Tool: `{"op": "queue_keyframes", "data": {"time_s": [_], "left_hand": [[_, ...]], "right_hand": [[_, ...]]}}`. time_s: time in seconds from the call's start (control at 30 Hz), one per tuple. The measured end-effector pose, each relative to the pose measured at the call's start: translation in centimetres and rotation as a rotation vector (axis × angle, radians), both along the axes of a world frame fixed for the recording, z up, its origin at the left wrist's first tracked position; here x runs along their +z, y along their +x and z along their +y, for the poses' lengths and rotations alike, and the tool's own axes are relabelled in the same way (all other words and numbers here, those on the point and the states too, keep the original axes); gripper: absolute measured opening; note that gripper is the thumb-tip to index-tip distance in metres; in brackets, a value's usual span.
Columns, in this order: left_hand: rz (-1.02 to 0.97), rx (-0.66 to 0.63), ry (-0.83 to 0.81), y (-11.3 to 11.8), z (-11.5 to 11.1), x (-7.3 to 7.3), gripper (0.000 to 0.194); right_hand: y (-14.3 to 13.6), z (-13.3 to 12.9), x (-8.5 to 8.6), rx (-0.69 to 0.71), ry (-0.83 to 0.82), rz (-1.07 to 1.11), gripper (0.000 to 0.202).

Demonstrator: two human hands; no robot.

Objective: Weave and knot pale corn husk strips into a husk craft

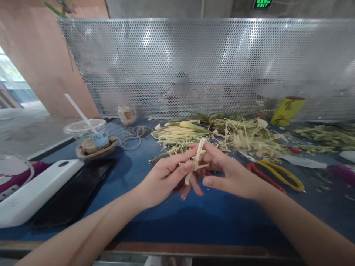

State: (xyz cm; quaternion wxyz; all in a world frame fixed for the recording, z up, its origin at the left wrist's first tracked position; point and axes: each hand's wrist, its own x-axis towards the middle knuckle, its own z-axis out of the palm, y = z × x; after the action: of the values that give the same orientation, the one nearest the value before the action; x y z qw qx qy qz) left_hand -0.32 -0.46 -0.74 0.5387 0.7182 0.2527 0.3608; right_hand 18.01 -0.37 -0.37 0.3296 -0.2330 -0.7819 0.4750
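Bare arms (111,218) reach in low over the blue table (166,225). The left hand (163,175) pinches a pale strip (198,155) that looks knotted, held up above the table. The right hand (233,173) touches the strip near its top, with its thumb (212,181) apart; I cannot tell if it grips too. Just past the hands lie dry leaves (244,136). To the right are scissors (262,162). To the left are string, a cup (94,138) and a white block (41,194).
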Motion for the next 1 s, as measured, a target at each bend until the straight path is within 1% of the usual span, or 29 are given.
{"op": "queue_keyframes", "data": {"time_s": [0.03, 0.07, 0.13, 0.2, 0.27, 0.3, 0.37, 0.43, 0.5, 0.53, 0.57, 0.63, 0.7, 0.73, 0.77, 0.83, 0.9, 1.0], "left_hand": [[0.053, 0.007, 0.044, 0.0, 0.1, 0.1, 0.052], [0.126, 0.023, 0.113, -0.1, 0.1, 0.1, 0.052], [0.312, 0.104, 0.339, -0.5, 0.3, 0.4, 0.052], [0.512, 0.242, 0.627, -0.9, 0.6, 0.5, 0.048], [0.670, 0.372, 0.823, -1.1, 0.9, 0.5, 0.044], [0.723, 0.421, 0.875, -1.2, 1.0, 0.4, 0.042], [0.783, 0.473, 0.925, -1.1, 1.2, 0.2, 0.036], [0.778, 0.463, 0.930, -0.9, 1.1, 0.1, 0.032], [0.713, 0.361, 0.869, -0.7, 0.9, 0.1, 0.030], [0.661, 0.289, 0.800, -0.7, 0.7, 0.1, 0.029], [0.604, 0.211, 0.700, -0.6, 0.6, 0.1, 0.029], [0.477, 0.059, 0.427, -0.4, 0.3, 0.1, 0.030], [0.333, -0.048, 0.146, -0.2, 0.2, 0.0, 0.033], [0.261, -0.081, 0.039, -0.1, 0.1, -0.1, 0.034], [0.195, -0.094, -0.037, -0.1, 0.1, -0.2, 0.034], [0.096, -0.084, -0.125, -0.1, -0.1, -0.5, 0.034], [0.052, -0.071, -0.167, -0.2, -0.3, -0.7, 0.034], [0.037, -0.066, -0.178, -0.5, -0.4, -0.6, 0.033]], "right_hand": [[-0.3, 0.0, -0.3, 0.035, -0.046, 0.047, 0.039], [-0.6, 0.0, -0.6, 0.045, -0.069, 0.089, 0.030], [-1.0, 0.1, -1.0, -0.036, -0.041, 0.116, 0.015], [-1.0, 0.2, -1.2, -0.149, 0.027, 0.043, 0.014], [-0.9, 0.2, -1.1, -0.215, 0.063, -0.045, 0.017], [-0.8, 0.3, -1.0, -0.231, 0.064, -0.074, 0.018], [-0.7, 0.3, -0.7, -0.252, 0.057, -0.116, 0.019], [-0.6, 0.3, -0.6, -0.264, 0.057, -0.180, 0.017], [-0.6, 0.3, -0.5, -0.262, 0.060, -0.227, 0.015], [-0.5, 0.3, -0.4, -0.248, 0.063, -0.239, 0.013], [-0.5, 0.2, -0.4, -0.224, 0.071, -0.248, 0.010], [-0.3, 0.2, -0.3, -0.162, 0.112, -0.246, 0.006], [0.0, 0.2, -0.3, -0.105, 0.173, -0.206, 0.006], [0.1, 0.3, -0.2, -0.088, 0.198, -0.163, 0.006], [0.2, 0.3, -0.2, -0.075, 0.215, -0.109, 0.005], [0.3, 0.5, -0.3, -0.056, 0.218, -0.028, 0.004], [0.4, 0.6, -0.4, -0.057, 0.200, -0.004, 0.006], [0.5, 0.8, -0.7, -0.069, 0.172, -0.017, 0.009]]}}
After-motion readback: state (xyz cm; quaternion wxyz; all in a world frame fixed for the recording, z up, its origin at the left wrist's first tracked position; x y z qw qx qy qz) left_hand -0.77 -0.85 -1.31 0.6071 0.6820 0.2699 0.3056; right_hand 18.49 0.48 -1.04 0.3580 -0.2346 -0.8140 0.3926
